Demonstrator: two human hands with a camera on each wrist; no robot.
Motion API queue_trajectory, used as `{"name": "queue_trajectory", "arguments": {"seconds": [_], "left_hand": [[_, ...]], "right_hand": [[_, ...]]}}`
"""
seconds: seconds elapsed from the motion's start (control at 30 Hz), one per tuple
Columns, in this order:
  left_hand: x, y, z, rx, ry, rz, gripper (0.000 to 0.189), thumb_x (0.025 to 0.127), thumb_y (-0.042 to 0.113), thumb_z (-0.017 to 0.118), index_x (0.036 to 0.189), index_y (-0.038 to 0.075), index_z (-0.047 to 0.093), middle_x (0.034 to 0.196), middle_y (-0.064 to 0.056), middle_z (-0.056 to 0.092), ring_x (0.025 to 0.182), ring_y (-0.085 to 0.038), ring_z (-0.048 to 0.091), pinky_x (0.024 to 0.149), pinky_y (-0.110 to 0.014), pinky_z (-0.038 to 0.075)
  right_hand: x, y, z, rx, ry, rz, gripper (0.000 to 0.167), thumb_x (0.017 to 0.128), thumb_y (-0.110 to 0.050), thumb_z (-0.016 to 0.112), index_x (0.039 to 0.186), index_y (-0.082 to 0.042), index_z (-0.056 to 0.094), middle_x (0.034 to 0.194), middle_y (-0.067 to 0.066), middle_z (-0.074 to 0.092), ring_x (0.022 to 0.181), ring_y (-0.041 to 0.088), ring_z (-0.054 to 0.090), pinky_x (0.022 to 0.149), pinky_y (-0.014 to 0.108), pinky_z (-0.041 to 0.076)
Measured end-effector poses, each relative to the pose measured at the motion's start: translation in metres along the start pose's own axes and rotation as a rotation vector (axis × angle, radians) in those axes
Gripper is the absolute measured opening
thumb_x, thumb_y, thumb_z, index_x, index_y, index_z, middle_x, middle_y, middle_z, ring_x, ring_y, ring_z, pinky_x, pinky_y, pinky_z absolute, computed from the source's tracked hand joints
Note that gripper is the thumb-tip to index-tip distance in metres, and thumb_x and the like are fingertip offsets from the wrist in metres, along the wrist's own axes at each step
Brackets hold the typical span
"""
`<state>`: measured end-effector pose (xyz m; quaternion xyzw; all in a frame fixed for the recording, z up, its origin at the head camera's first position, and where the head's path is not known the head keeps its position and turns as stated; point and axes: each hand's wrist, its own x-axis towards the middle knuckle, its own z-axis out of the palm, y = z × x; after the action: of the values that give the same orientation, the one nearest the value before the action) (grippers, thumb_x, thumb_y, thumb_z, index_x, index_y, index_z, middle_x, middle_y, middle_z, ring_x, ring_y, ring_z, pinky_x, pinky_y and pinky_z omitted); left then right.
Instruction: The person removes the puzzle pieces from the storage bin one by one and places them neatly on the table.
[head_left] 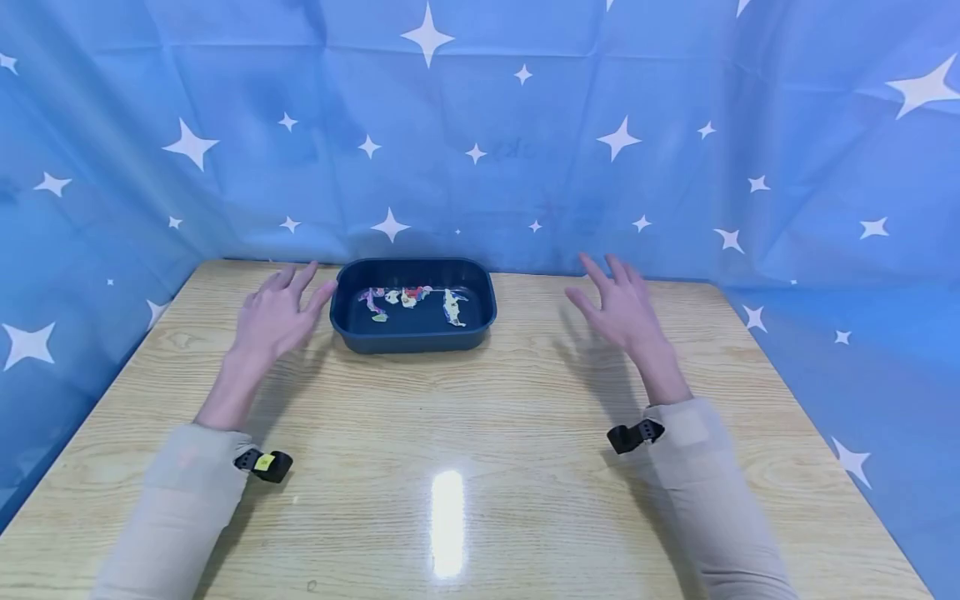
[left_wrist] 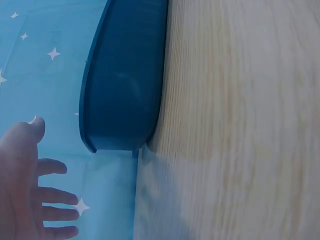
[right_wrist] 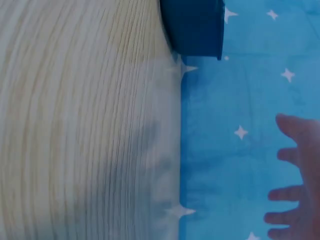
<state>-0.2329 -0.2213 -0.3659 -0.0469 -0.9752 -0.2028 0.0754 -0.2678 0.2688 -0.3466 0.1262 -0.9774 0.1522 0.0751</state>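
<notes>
A dark blue rectangular tray (head_left: 412,343) stands near the table's back edge, with several small colourful flat pieces, like stickers or cut-outs (head_left: 452,307), lying in it. My left hand (head_left: 277,321) hovers just left of the tray, fingers spread and thumb near its left rim; nothing is in it. In the left wrist view the same hand (left_wrist: 25,185) shows straight fingers beside the tray wall (left_wrist: 125,90). Farther off, to the right of the tray, my right hand (head_left: 621,308) is held above the table, fingers apart and holding nothing. The right wrist view shows its fingers (right_wrist: 287,194) loosely extended.
The wooden table (head_left: 360,433) runs back to a blue curtain (head_left: 480,192) with white stars, which also hangs along both sides. Each sleeved wrist wears a small black camera (head_left: 273,467). A bright light reflection lies on the tabletop near the front.
</notes>
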Motion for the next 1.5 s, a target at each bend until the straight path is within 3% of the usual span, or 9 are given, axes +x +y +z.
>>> {"name": "queue_trajectory", "arguments": {"seconds": [0.27,0.5,0.8,1.13,1.23,1.5], "left_hand": [[0.004,0.004,0.009,-0.142,0.009,-0.063,0.083,0.103,0.064,0.018,0.159,0.003,0.024,0.149,-0.038,0.035,0.136,-0.057,0.034,0.099,-0.078,0.037],[0.008,0.006,0.015,-0.224,0.027,-0.065,0.083,0.104,0.063,0.021,0.155,-0.001,0.03,0.13,-0.032,0.055,0.122,-0.051,0.05,0.093,-0.072,0.045],[0.015,0.008,0.021,-0.322,0.005,-0.073,0.083,0.104,0.062,0.025,0.152,-0.006,0.032,0.116,-0.028,0.059,0.114,-0.046,0.054,0.1,-0.065,0.044],[0.02,0.007,0.029,-0.441,0.023,-0.063,0.071,0.107,0.049,0.037,0.146,-0.01,0.041,0.1,-0.021,0.056,0.101,-0.037,0.054,0.108,-0.056,0.041],[0.019,0.007,0.03,-0.475,0.02,-0.065,0.065,0.107,0.042,0.042,0.145,-0.011,0.042,0.097,-0.019,0.056,0.091,-0.033,0.055,0.1,-0.051,0.047],[0.02,0.006,0.035,-0.52,0.039,-0.024,0.042,0.102,0.015,0.056,0.134,-0.013,0.054,0.09,-0.017,0.062,0.067,-0.006,0.056,0.061,-0.019,0.051]], "right_hand": [[0.005,-0.016,0.006,0.068,0.024,-0.039,0.074,0.101,-0.061,0.043,0.162,-0.022,0.025,0.161,0.027,0.02,0.146,0.051,0.019,0.116,0.073,0.018],[0.012,-0.03,0.011,0.126,0.018,-0.057,0.074,0.101,-0.06,0.044,0.161,-0.022,0.027,0.161,0.026,0.023,0.145,0.051,0.022,0.114,0.073,0.024],[0.02,-0.054,0.018,0.182,0.001,-0.12,0.069,0.103,-0.05,0.049,0.159,-0.014,0.031,0.156,0.024,0.034,0.14,0.045,0.037,0.112,0.065,0.035],[0.033,-0.088,0.026,0.283,-0.004,-0.184,0.062,0.104,-0.039,0.054,0.154,-0.006,0.04,0.15,0.021,0.043,0.131,0.038,0.048,0.108,0.053,0.045],[0.035,-0.096,0.029,0.334,0.0,-0.206,0.058,0.104,-0.033,0.056,0.152,-0.005,0.042,0.147,0.02,0.046,0.125,0.037,0.052,0.104,0.049,0.049],[0.041,-0.114,0.036,0.474,0.008,-0.251,0.05,0.101,-0.02,0.06,0.145,0.0,0.049,0.134,0.021,0.056,0.116,0.035,0.061,0.099,0.045,0.054]]}}
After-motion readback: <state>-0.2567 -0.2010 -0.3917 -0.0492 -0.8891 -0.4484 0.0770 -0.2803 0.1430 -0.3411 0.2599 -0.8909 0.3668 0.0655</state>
